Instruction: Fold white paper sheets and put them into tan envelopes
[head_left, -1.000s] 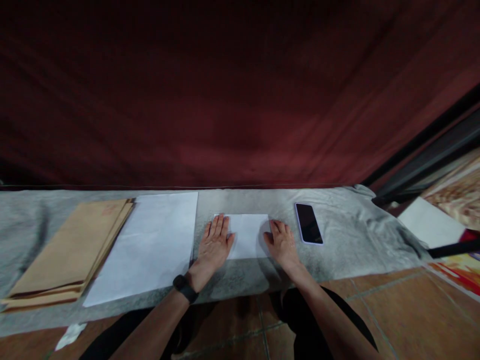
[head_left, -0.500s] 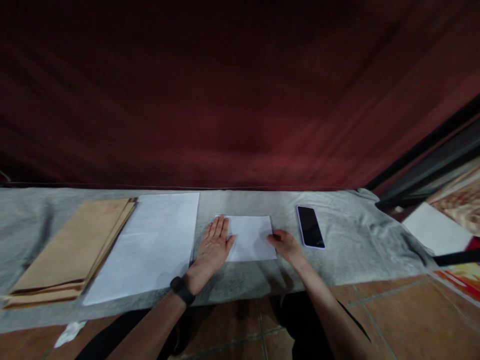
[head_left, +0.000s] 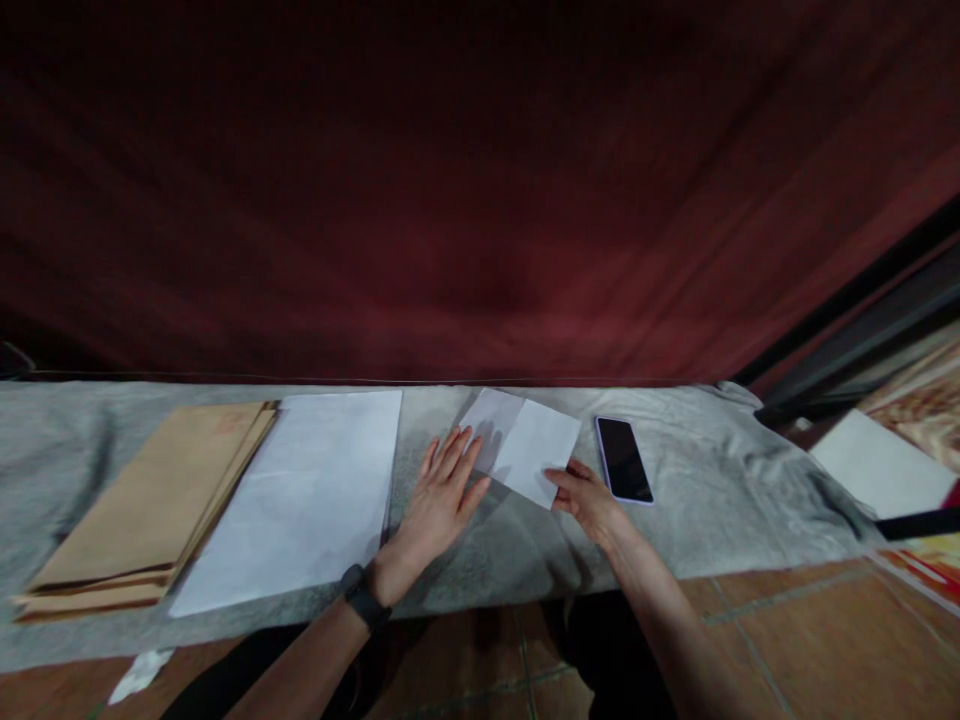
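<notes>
Right hand (head_left: 589, 500) on the small white paper (head_left: 538, 450), and it's a closed pinch, thumb above, fingers tucked under, right at the near right corner! From that grip the sheet reaches away to the left and forward, its long axis apparently slanting across toward the other hand, a crease cutting through, the brighter panel on the grip's side. Over to the left hand (head_left: 435, 505): palm down, fingers loosely spread, gripping nothing, fingertips over the darker panel, though whether they press it I can't tell. So the right is the nearer one, holding the edge, with the phone (head_left: 625, 460) just beside it on its outer side, on grey cloth (head_left: 712, 480)
</notes>
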